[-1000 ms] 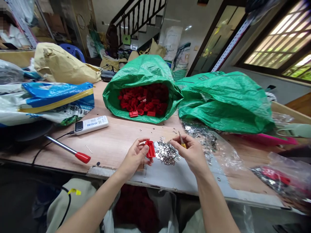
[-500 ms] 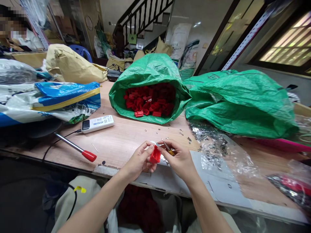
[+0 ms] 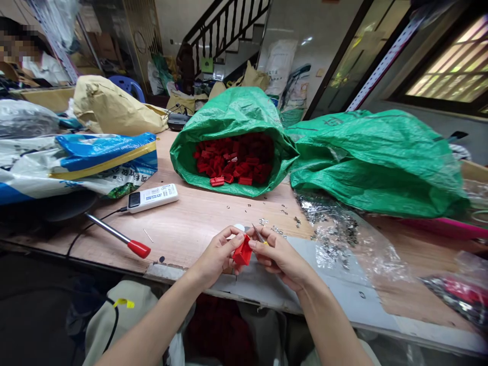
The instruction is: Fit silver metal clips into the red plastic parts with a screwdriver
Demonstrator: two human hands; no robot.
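A small red plastic box-shaped part (image 3: 242, 252) is pinched between the thumb and fingers of my left hand (image 3: 214, 256), its hollow side facing up. My right hand (image 3: 280, 256) is closed around a thin screwdriver (image 3: 259, 234), with a bit of yellow handle showing and the metal shaft pointing up and away. Its thumb also touches the red part's upper right edge. Just behind my fingers lie a white round piece (image 3: 239, 227) and several small metal clips (image 3: 277, 231). More red parts (image 3: 232, 157) fill the open green sack (image 3: 183, 152) beyond.
A second green sack (image 3: 373, 157) lies at right, beside a clear bag of metal pieces (image 3: 343, 239). To the left are a white handheld device (image 3: 153, 198) with a cable, a red-handled metal lever (image 3: 139, 248) and a blue-white sack (image 3: 102, 157). A person (image 3: 41, 63) sits far left.
The red part has turned and tilted slightly in my left hand. My right hand has rolled, its fingers curling under, and the screwdriver's handle is now mostly hidden.
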